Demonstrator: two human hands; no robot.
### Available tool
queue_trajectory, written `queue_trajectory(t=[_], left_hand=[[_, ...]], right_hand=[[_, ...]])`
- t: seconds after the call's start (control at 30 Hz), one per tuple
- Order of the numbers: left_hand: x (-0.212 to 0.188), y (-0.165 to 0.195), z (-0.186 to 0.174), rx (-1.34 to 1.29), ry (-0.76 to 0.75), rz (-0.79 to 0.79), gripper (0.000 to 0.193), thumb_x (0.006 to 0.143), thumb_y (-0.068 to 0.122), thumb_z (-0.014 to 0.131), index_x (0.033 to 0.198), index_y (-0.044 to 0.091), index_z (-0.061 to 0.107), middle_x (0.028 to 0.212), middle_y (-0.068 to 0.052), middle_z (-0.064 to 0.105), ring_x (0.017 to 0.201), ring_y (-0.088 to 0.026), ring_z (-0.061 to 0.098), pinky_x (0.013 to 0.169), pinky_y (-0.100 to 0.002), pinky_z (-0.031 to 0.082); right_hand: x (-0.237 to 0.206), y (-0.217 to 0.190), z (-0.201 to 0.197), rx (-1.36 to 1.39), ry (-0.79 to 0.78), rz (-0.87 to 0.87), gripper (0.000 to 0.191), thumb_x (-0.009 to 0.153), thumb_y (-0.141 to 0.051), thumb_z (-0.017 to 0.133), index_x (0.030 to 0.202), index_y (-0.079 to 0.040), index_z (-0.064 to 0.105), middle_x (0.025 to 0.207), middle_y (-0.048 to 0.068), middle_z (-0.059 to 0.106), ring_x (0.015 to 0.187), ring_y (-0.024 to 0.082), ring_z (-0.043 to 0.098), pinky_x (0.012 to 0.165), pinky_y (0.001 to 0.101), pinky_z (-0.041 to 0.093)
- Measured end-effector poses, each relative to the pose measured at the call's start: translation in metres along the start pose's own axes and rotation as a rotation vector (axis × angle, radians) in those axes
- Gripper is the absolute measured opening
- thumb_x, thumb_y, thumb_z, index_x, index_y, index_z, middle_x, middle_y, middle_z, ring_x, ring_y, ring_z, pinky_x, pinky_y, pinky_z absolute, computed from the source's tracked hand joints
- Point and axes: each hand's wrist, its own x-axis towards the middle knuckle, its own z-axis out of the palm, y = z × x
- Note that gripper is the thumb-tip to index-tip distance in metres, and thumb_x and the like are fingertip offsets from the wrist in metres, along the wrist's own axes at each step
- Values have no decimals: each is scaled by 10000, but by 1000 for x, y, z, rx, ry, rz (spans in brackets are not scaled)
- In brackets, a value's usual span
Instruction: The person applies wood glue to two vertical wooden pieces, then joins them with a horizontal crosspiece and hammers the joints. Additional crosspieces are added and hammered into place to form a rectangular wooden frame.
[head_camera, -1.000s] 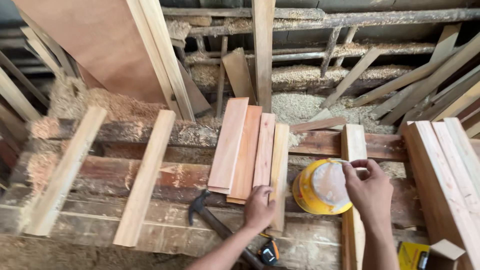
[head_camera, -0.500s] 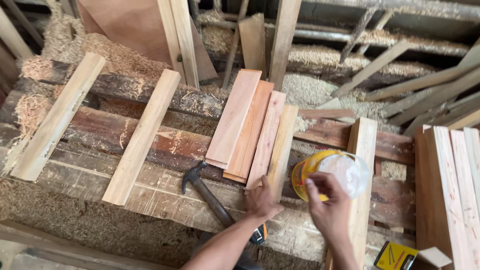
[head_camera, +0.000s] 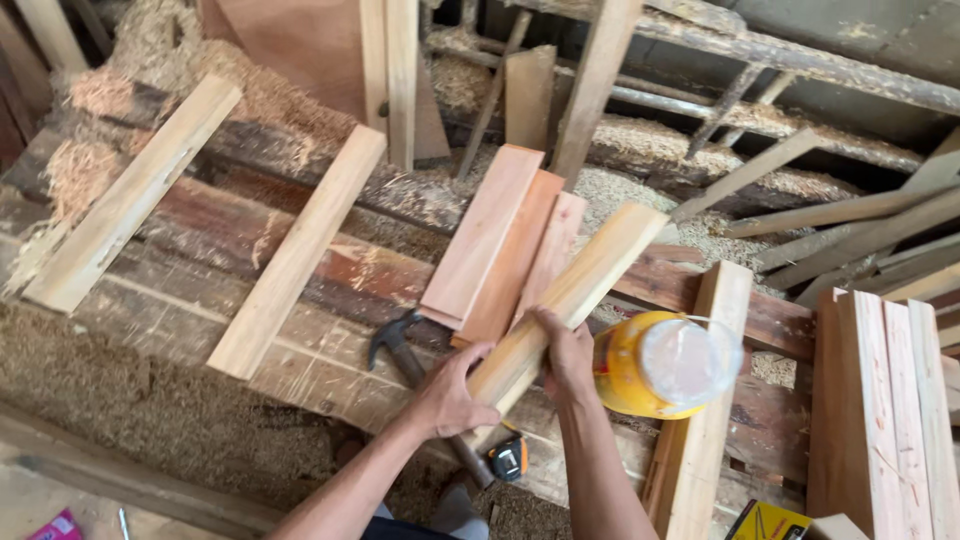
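Both my hands grip one pale wooden slat (head_camera: 590, 275) that slants up to the right. My left hand (head_camera: 453, 390) holds its near end and my right hand (head_camera: 562, 350) clasps it just above. Under and left of the slat lie three reddish flat boards (head_camera: 495, 240) side by side on the rough bench (head_camera: 230, 240). A claw hammer (head_camera: 392, 340) lies below my left hand. To the right, beside my right hand, a yellow jar with a clear lid (head_camera: 660, 365) rests on an upright pale board (head_camera: 705, 400).
Two pale slats (head_camera: 300, 255) (head_camera: 130, 195) lie across the bench at left. A stack of pale boards (head_camera: 885, 400) stands at right. Sawdust piles (head_camera: 200, 70) and loose sticks fill the back. A small tape measure (head_camera: 510, 458) lies near the bench's front edge.
My right hand left the yellow jar and joined my left on the pale slat. The slat's far end has lifted and swung right, away from the reddish boards. The view shifted left.
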Motion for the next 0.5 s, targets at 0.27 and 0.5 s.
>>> queue_trajectory(t=[0.27,0.5], left_hand=[[-7,-7,-86,99,114,-266,811,714,136,797,1449,100,455,1317,-147,606,1044,-250,670,800,-403,597],[-66,-87,-193,167,121,-137,803,749,286,857,1431,129,465,1269,-114,650,1057,-237,692,862,-431,574]], right_hand=[[-49,15,99,524,-281,13,657,924,-406,662,1377,29,468,1229,188,632,1167,340,616,1046,515,481],[-80,41,205,408,-116,-254,728,911,-564,535,1525,-206,378,1310,111,576,1217,316,537,1071,555,407]])
